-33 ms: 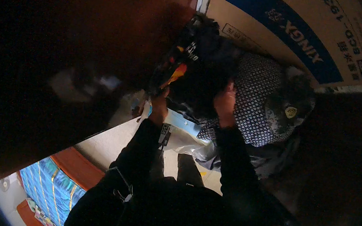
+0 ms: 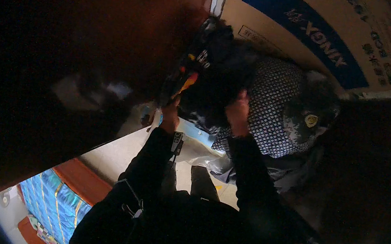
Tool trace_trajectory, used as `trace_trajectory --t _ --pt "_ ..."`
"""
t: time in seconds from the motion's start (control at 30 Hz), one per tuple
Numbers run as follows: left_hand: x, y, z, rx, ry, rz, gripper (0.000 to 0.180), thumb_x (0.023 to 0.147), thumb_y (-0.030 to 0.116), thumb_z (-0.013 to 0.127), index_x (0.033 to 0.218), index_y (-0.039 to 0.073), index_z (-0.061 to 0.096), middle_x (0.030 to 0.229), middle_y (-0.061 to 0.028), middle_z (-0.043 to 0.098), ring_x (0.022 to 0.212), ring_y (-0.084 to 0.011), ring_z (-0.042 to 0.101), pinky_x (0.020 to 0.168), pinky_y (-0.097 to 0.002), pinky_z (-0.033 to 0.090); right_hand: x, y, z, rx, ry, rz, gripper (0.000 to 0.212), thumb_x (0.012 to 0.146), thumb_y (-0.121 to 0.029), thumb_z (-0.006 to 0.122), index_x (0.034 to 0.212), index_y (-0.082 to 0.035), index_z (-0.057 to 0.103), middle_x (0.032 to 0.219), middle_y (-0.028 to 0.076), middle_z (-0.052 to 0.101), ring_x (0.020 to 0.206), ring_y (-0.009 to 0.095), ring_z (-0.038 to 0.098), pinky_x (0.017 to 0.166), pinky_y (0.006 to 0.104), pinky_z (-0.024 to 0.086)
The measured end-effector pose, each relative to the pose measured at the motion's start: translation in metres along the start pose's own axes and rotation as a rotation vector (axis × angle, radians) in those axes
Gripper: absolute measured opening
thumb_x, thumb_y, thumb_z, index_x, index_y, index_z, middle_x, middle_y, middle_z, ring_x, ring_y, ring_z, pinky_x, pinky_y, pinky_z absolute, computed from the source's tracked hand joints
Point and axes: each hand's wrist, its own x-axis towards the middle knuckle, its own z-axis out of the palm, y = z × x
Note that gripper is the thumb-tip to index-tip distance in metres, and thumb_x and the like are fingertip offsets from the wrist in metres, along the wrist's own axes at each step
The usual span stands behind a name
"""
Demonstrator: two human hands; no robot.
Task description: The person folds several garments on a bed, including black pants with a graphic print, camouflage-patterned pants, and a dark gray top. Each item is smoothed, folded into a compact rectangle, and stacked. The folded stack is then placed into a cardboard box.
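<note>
Black clothing (image 2: 216, 86) with a red, orange and white print along its left side lies bunched up ahead of me. My left hand (image 2: 170, 117) is closed on its near left edge, the fingertips partly lost in the dark cloth. My right hand (image 2: 238, 115), slightly blurred, is closed on the right part of the same clothing. Right beside that hand lies a dark cloth with a small pale repeating pattern (image 2: 274, 109). On top of it, further right, rests a camouflage item with a round yellowish badge (image 2: 310, 119); its exact kind is unclear.
A large cardboard box (image 2: 269, 22) with a blue band stands behind the pile. To the left is a glossy dark brown panel (image 2: 94, 38). Clear plastic (image 2: 210, 161) and a light blue flat thing (image 2: 197, 131) lie below my hands. A blue striped cover (image 2: 53, 202) shows lower left.
My right hand has shifted slightly left, and the black clothing has shifted a little with it. My left hand stays almost in place.
</note>
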Motion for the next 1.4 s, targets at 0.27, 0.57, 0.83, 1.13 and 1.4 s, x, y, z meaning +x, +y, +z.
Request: trace_trajectory --t 0.27,0.57,0.83,1.13,1.4 --pt "0.008 0.036 -0.008 -1.046 -0.104 -0.846 0.046 0.083 0.019 0.072 0.126 0.017 0.057 0.131 0.0002 0.053 0.114 -0.0197 0.051 0.098 -0.04 0.038 0.034 0.003 0.085 0.046 0.512 0.074 0.046 0.084 -0.013 0.052 0.12 0.016 0.046 0.109 0.034 0.058 0.101 0.033 0.058 0.085 0.0405 0.046" --pt "-0.002 0.087 -0.033 -0.544 -0.032 -0.106 0.046 0.08 0.018 0.074 0.122 0.01 0.057 0.127 -0.008 0.055 0.114 -0.02 0.052 0.093 -0.0346 0.043 0.039 0.017 0.102 -0.161 0.174 -0.105 0.029 0.085 -0.02 0.052 0.1 -0.005 0.072 0.109 0.021 0.063 0.093 0.034 0.062 0.08 0.0402 0.051" --pt "0.004 0.104 -0.035 0.261 0.148 0.453 0.052 0.087 0.011 0.062 0.134 0.004 0.041 0.134 -0.0263 0.043 0.119 -0.0424 0.046 0.099 -0.0435 0.04 -0.01 -0.029 -0.001 0.599 0.257 0.338 0.043 0.084 -0.021 0.053 0.124 -0.004 0.055 0.129 0.023 0.048 0.107 0.039 0.056 0.088 0.0436 0.049" --pt "-0.033 0.12 -0.019 0.596 -0.086 0.834 0.057 0.082 0.007 0.061 0.135 0.009 0.041 0.141 -0.0218 0.037 0.131 -0.0424 0.034 0.107 -0.0584 0.024 0.055 -0.05 -0.054 0.014 0.571 -0.124 0.044 0.086 -0.029 0.054 0.127 -0.013 0.052 0.134 0.016 0.045 0.13 0.038 0.032 0.096 0.0661 0.031" --pt "0.029 0.096 0.022 0.749 -0.133 0.442 0.07 0.088 0.033 0.061 0.142 0.003 0.03 0.148 -0.0193 0.028 0.138 -0.0353 0.025 0.11 -0.0548 0.021 0.11 0.055 0.014 0.056 0.561 0.129 0.045 0.09 -0.039 0.051 0.13 -0.019 0.052 0.128 0.019 0.05 0.12 0.039 0.044 0.093 0.0646 0.034"
